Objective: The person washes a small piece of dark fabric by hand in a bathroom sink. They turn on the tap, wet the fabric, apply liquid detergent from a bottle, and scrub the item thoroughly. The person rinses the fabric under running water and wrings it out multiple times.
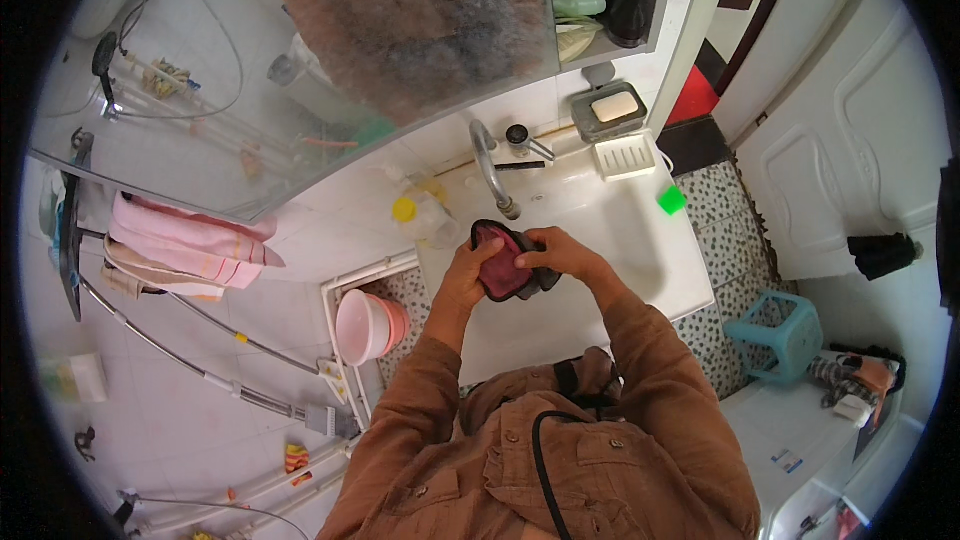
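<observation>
Both hands hold a dark item with a black rim and a maroon inner face (506,277), just over the near side of the white sink (585,315). I cannot make out its exact kind. My left hand (462,277) grips its left edge, with the thumb pressed on the maroon face. From the right, my right hand (563,253) closes on the other edge, thumb also on that face. Right above the item hangs the spout of the metal faucet (487,168). A clear bottle with a yellow cap (404,210) stands left of it.
On the sink's far right corner sit a soap bar (615,107) in a grey dish and a white slotted dish (626,157). A green piece (671,201) lies on the right rim. Pink buckets (363,328) stand left, a blue stool (775,335) right. A mirror (230,60) leans overhead.
</observation>
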